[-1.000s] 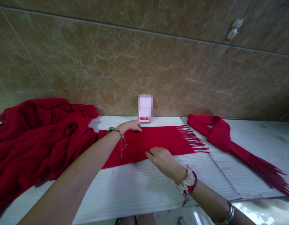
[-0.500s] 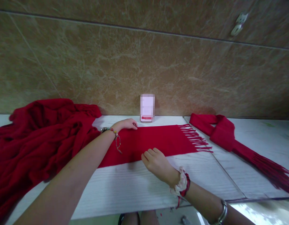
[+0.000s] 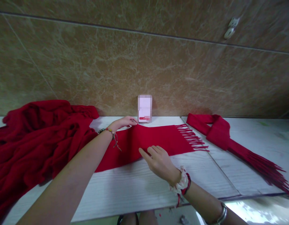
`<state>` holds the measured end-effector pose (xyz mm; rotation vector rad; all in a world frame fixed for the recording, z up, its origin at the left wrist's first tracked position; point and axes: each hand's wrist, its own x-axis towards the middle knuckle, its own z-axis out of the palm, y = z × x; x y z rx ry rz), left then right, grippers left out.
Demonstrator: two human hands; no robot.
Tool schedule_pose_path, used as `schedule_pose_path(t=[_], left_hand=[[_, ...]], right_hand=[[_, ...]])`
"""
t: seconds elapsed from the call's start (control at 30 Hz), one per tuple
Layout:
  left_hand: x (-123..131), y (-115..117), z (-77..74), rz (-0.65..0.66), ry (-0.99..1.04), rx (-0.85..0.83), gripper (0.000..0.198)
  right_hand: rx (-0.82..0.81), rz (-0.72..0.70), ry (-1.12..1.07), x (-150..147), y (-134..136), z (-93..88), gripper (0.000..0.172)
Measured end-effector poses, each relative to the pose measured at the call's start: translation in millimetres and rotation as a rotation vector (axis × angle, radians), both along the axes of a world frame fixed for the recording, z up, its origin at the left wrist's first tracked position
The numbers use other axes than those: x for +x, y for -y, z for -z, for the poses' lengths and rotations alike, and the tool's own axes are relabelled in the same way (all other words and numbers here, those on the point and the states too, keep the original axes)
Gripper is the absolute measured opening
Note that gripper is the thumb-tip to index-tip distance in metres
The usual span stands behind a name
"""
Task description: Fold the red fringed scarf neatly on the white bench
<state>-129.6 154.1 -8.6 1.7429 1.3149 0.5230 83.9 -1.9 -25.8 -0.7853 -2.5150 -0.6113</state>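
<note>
A flat red scarf [image 3: 158, 137] with a fringed right end lies across the white tabletop in front of me. My left hand [image 3: 125, 122] pinches its far edge, which rises to a low peak at the fingertips. Over the near edge, my right hand [image 3: 158, 161] has its index finger stretched out on the fabric and apart from the others, which are bent. The thumb of that hand is hidden. A soft crease runs across the scarf between the two hands. Its left part passes behind my left forearm.
A large heap of red cloth [image 3: 46, 140] covers the table's left side. To the right lies a folded red scarf [image 3: 219, 134] with a long fringe. A phone [image 3: 145, 107] leans upright on the brown marbled wall [image 3: 99, 62]. The white table [image 3: 125, 190] has a seam at right.
My left fingers have drawn the scarf's far edge up slightly, and a crease has formed. My right index finger has straightened away from the other fingers.
</note>
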Motion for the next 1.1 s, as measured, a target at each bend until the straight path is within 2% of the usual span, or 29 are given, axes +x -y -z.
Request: schedule_pose_path(t=[0.1,0.2,0.37,0.5,0.57,0.63,0.83,0.9,1.0,1.1], left_hand=[[14.0,-2.8,-16.0,-0.033,0.114,0.039,0.033],[39.3,-9.6,-36.0,-0.040,0.182,0.086,0.029],[96.6,-23.3,-66.0,-0.015,0.261,0.140,0.020],[144.5,-30.2,-76.7,-0.034,0.244,0.149,0.018],[166.6,-31.4,-73.2,-0.058,0.175,0.155,0.018],[186.7,-31.7,-62.3,-0.077,0.103,0.161,0.019],[232.3,-34.5,-5.5,-0.103,-0.084,0.194,0.019],[240.4,-35.9,7.9,-0.108,-0.157,0.219,0.020],[245.0,-30.3,14.6,-0.115,-0.251,0.282,0.028],[241.9,-4.2,12.6,-0.121,-0.330,0.366,0.037]], right_hand=[[0.002,0.028,-0.113,9.3,-1.9,-10.5,0.030],[-0.010,0.060,-0.229,24.2,-4.5,-25.6,0.031],[-0.065,0.117,-0.437,67.9,-12.2,-50.5,0.032],[-0.051,0.143,-0.545,112.8,-22.0,-57.8,0.029],[-0.049,0.179,-0.568,134.1,-26.9,-53.2,0.027],[-0.081,0.232,-0.561,152.9,-31.0,-42.4,0.026],[-0.287,0.392,-0.471,190.7,-40.6,7.7,0.029],[-0.351,0.417,-0.437,196.4,-42.1,20.0,0.031],[-0.407,0.445,-0.360,199.4,-42.0,26.7,0.038],[-0.383,0.426,-0.226,200.1,-42.9,22.3,0.047]])
